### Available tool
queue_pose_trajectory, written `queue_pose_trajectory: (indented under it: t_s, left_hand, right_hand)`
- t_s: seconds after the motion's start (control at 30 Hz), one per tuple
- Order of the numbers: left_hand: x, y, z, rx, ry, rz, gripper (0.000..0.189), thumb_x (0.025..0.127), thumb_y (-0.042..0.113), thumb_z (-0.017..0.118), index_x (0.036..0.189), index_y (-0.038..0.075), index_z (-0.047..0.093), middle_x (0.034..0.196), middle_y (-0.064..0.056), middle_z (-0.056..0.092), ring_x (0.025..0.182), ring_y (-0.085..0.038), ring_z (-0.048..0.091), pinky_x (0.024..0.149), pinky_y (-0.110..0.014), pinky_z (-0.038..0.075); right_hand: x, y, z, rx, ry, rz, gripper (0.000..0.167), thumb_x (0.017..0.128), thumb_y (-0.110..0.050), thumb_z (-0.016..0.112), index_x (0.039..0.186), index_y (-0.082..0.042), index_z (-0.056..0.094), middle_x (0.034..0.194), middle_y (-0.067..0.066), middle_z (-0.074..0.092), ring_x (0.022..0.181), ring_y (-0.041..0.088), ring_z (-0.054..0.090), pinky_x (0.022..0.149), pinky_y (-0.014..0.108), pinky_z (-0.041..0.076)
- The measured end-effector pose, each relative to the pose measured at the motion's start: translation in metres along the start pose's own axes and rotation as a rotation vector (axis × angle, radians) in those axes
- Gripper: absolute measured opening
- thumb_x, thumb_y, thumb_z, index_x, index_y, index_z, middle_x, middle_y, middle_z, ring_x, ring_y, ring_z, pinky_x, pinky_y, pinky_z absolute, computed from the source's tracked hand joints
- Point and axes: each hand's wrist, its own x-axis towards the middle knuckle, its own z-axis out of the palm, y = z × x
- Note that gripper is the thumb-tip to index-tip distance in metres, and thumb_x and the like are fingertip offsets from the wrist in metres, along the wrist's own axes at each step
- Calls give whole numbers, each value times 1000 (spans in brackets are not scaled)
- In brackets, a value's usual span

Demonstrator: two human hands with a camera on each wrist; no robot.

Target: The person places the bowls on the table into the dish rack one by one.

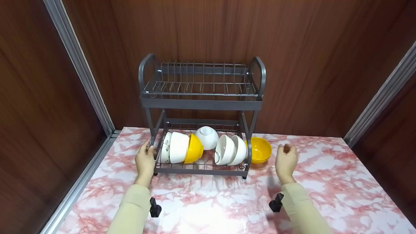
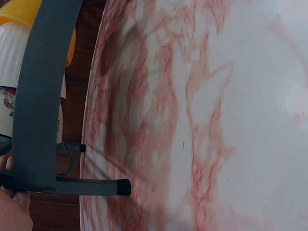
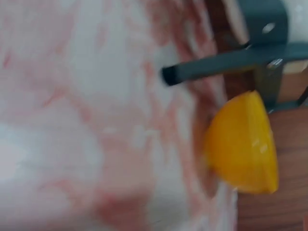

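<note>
A grey two-tier dish rack (image 1: 201, 104) stands on the marbled table. My left hand (image 1: 145, 159) grips its left front post low down, and in the left wrist view the fingers (image 2: 6, 166) show around the dark frame. On the lower tier, a patterned white bowl (image 1: 165, 148), a ribbed white bowl (image 1: 178, 148) and a yellow bowl (image 1: 194, 149) lean at the left. A white bowl (image 1: 208, 139) sits upside down behind, and two white bowls (image 1: 225, 151) tilt at the right. Beside the rack is a yellow bowl (image 1: 261, 150); my right hand (image 1: 286, 161) hovers right of it, fingers loosely curled, holding nothing.
The rack's upper tier (image 1: 203, 86) has wire dividers and raised side handles. Brown wood-grain panels (image 1: 208, 29) enclose the table (image 1: 201, 201) at the back and sides. A metal rail (image 1: 78, 188) runs along the left edge.
</note>
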Motion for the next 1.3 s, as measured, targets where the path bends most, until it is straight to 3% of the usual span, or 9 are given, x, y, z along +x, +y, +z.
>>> queue_pose_trajectory:
  t_s: [0.23,0.37,0.5,0.73,0.97,1.1,1.3]
  left_hand:
    - [0,-1,0,2,5,-9,36,95,11,50,130,7,52,104,-21,66,90,-31,64,78,-33,47]
    - [1,-1,0,-1,-2,-16,37,95,12,49,131,7,51,105,-21,65,92,-32,63,81,-36,47]
    - [2,-2,-1,-3,-9,-24,37,95,11,49,132,7,50,105,-22,65,94,-34,63,83,-39,47]
    - [2,-2,0,-13,0,-22,36,95,11,50,131,8,52,102,-21,66,90,-32,63,80,-37,47]
    - [3,-1,0,-13,-18,-15,38,94,11,50,132,9,51,100,-21,66,91,-33,63,81,-37,47]
    - [2,-2,0,-2,-12,-11,37,94,11,51,131,9,52,100,-20,66,89,-32,64,78,-35,47]
    - [3,-2,0,-8,-4,-6,36,94,11,50,130,9,52,102,-20,67,88,-31,65,79,-36,48]
  right_hand:
    - [5,16,4,-252,-272,152,59,94,-34,42,134,9,36,132,31,46,123,41,44,105,50,36]
    - [5,17,10,-329,-394,209,70,92,-37,43,137,14,25,138,35,36,129,45,35,109,50,29]
    - [5,19,15,-367,-482,237,71,93,-35,42,135,18,24,139,37,31,129,47,32,111,50,26]
    - [2,18,22,-426,-480,177,46,92,-22,41,112,19,48,111,35,53,104,44,51,96,50,40]
    - [3,8,24,-452,-426,183,28,83,-8,35,94,11,53,88,20,54,79,28,48,76,39,45]
    - [5,5,24,-499,-413,176,26,79,-4,35,91,9,55,85,18,54,75,27,47,71,36,44]
    - [8,0,22,-519,-436,159,30,81,-4,34,97,11,55,95,24,58,82,29,50,77,40,46]
